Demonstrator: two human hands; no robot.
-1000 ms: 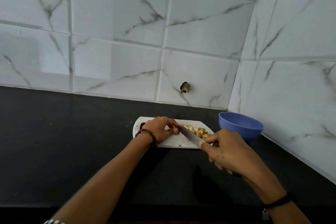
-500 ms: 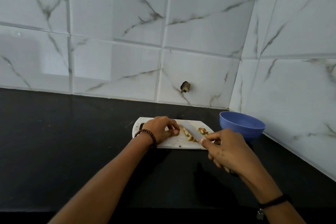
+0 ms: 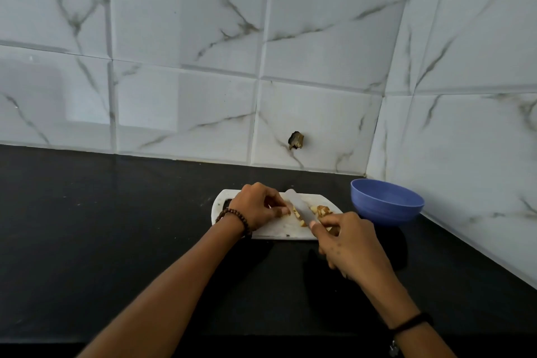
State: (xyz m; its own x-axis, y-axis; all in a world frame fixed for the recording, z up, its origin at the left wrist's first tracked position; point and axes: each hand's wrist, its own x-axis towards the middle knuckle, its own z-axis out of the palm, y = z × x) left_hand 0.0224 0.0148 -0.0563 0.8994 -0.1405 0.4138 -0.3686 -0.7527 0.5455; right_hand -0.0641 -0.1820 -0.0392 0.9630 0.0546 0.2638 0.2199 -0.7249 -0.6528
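Note:
A white cutting board (image 3: pixel 276 230) lies on the black counter near the wall corner. Small yellowish-brown chopped pieces (image 3: pixel 321 210) sit on its right half. My right hand (image 3: pixel 350 244) grips the handle of a knife (image 3: pixel 302 208), whose pale blade runs diagonally across the board between the pieces. My left hand (image 3: pixel 258 206), with a bead bracelet on the wrist, rests on the board and pinches a small piece against the blade's left side. The knife handle is hidden inside my right hand.
A blue bowl (image 3: pixel 386 202) stands just right of the board, close to the right tiled wall. The black counter (image 3: pixel 116 227) stretches to the left. A dark broken hole (image 3: pixel 296 140) marks the back wall tile above the board.
The knife blade has shifted a little left and farther across the board, toward my left hand's fingers. My right hand slid slightly forward. The left hand stayed put.

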